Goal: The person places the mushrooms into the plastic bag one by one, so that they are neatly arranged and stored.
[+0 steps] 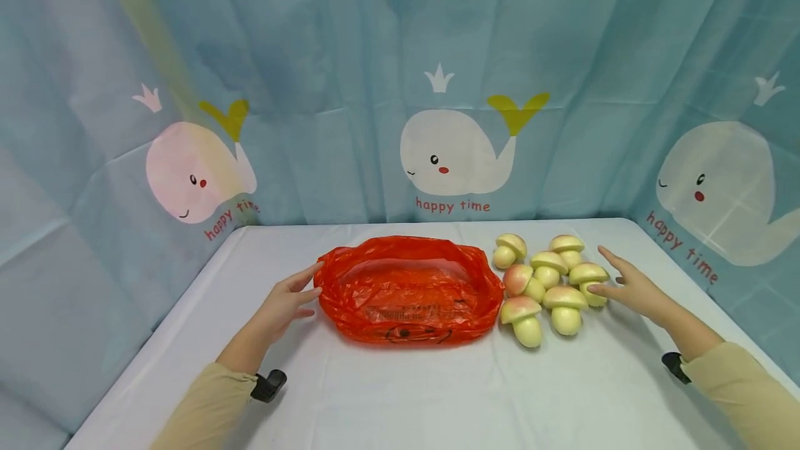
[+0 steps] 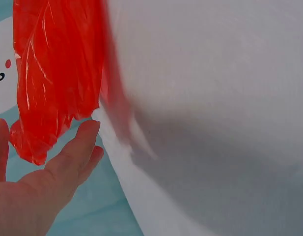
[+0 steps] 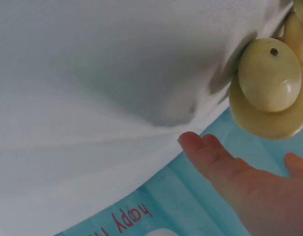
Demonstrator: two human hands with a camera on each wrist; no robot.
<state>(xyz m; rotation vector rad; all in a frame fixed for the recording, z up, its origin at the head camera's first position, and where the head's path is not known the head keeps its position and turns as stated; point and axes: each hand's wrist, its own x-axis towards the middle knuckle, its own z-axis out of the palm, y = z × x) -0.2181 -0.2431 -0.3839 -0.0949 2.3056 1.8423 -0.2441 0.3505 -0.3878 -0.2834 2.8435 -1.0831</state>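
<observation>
A red plastic bag (image 1: 409, 290) with its mouth spread wide lies on the white table. At its left edge is the left hand (image 1: 281, 307), fingers extended beside the plastic; whether they touch it I cannot tell. The left wrist view shows the bag (image 2: 58, 64) just beyond the fingers of the left hand (image 2: 58, 172). Several pale yellow mushroom-shaped pieces (image 1: 565, 310), some with pinkish caps, are grouped right of the bag. The right hand (image 1: 637, 290) hovers at their right side, fingers spread, holding nothing. In the right wrist view one piece (image 3: 270, 78) is above the right hand (image 3: 244, 182).
The white table (image 1: 406, 401) ends at the back against a blue curtain (image 1: 350, 158) printed with whales and lettering. The curtain also hangs along the left and right sides. A dark band (image 1: 269, 386) is on the left wrist, another (image 1: 676, 368) on the right.
</observation>
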